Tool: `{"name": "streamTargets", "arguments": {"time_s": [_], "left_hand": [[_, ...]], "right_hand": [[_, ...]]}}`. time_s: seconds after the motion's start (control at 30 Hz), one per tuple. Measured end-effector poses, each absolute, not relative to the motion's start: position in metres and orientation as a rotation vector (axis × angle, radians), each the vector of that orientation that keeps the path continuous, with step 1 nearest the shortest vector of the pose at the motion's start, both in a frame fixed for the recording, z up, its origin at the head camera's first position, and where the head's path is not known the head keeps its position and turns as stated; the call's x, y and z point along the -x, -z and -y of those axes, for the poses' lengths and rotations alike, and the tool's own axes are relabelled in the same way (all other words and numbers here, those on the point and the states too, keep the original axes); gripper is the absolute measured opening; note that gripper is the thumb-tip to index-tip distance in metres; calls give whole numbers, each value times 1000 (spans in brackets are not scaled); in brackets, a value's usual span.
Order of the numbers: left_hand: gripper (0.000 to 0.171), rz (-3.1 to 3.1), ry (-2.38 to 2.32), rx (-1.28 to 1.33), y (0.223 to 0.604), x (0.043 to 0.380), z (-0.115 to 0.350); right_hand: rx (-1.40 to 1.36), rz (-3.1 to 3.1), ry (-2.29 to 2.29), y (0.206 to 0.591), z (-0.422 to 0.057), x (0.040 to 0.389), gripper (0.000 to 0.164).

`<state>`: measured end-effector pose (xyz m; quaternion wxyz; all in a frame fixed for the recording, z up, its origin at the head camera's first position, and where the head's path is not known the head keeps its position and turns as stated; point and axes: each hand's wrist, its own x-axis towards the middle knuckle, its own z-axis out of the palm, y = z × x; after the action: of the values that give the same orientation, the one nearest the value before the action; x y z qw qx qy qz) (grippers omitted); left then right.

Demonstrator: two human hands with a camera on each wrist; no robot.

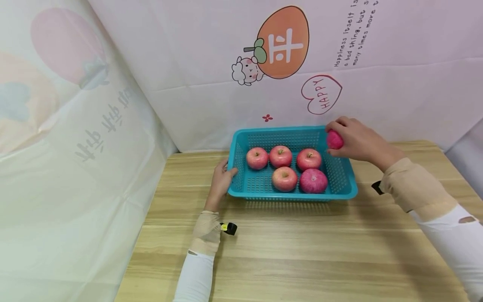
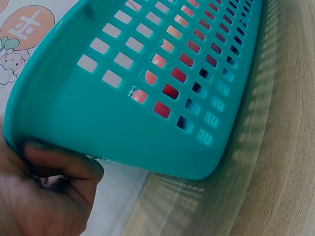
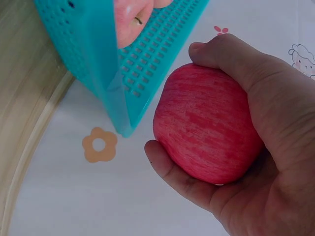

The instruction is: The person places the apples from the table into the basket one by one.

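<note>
A blue-green plastic basket with perforated walls stands at the back of the table, several red apples inside it. One of these, a darker pinkish-red apple, lies at the front right. My left hand grips the basket's left end; in the left wrist view the curled fingers hold its rim. Over the basket's back right corner, my right hand holds another red apple between thumb and fingers. That apple is apart from the basket in the right wrist view.
The wooden table stretches in front of the basket. Behind it rises a white printed cloth with a cartoon sheep and lettering. Another pale cloth hangs along the left side. Each wrist wears a black camera mount.
</note>
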<state>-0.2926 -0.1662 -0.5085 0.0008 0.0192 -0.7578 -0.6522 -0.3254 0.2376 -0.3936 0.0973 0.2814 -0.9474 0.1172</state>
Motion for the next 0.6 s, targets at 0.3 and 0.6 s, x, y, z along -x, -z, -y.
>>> {"name": "streamTargets", "arguments": {"time_s": [0.3,0.6], "left_hand": [[50,2386,2020,-90,508,292,164],[49,2398,2056,-101,505,292,165]], "right_hand": [[-832,2818,-334,393,-229,327,62],[-870,2789,-353,393,-217,328,60]]}}
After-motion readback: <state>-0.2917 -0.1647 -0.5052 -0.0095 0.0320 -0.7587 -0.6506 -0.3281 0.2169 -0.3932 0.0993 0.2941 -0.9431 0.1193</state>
